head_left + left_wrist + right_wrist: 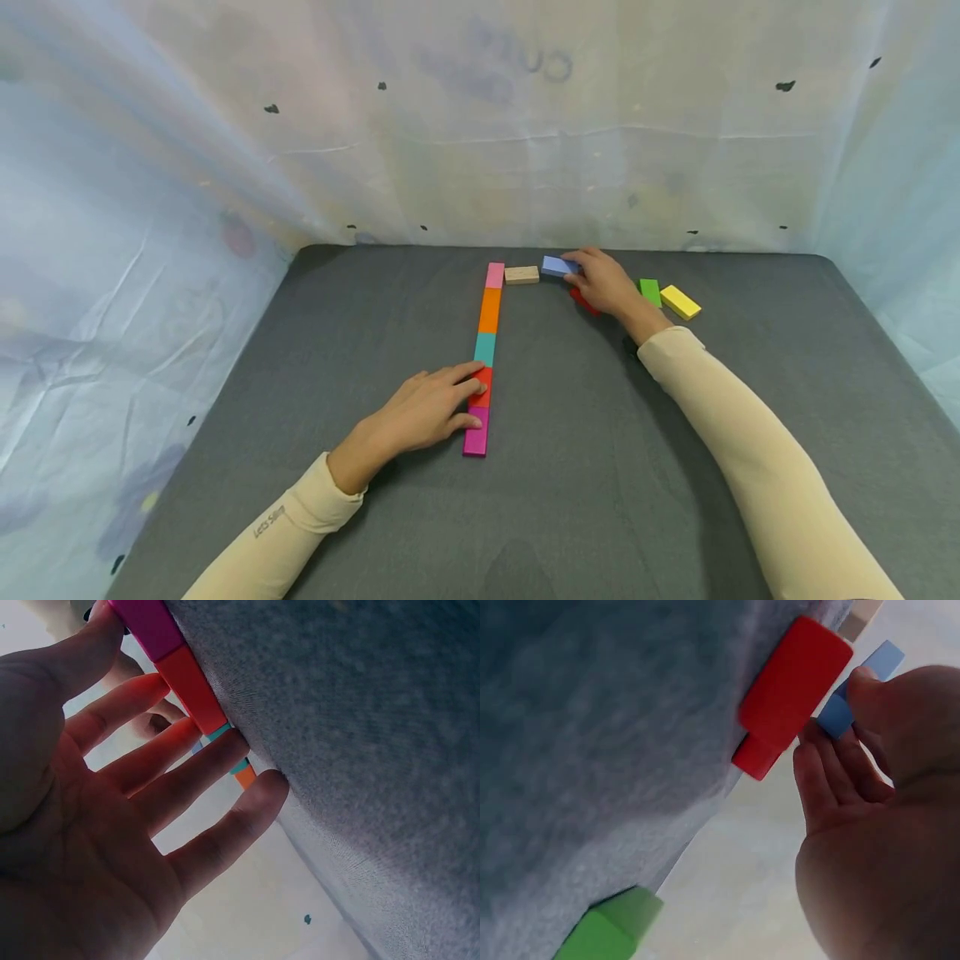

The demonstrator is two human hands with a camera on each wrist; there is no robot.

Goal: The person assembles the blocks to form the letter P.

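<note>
Right hand [609, 285] pinches the flat blue wooden block [557, 266] near the grey mat's [300, 350] far edge; left hand [423, 410], fingers spread, presses the multicoloured block row [484, 358]

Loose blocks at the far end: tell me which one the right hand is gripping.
The blue block. The right hand pinches it, while the wooden, green and yellow blocks lie untouched.

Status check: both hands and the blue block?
Left hand flat, steadying block row. Right hand pinching blue block beside wooden block. Red block under palm.
</note>
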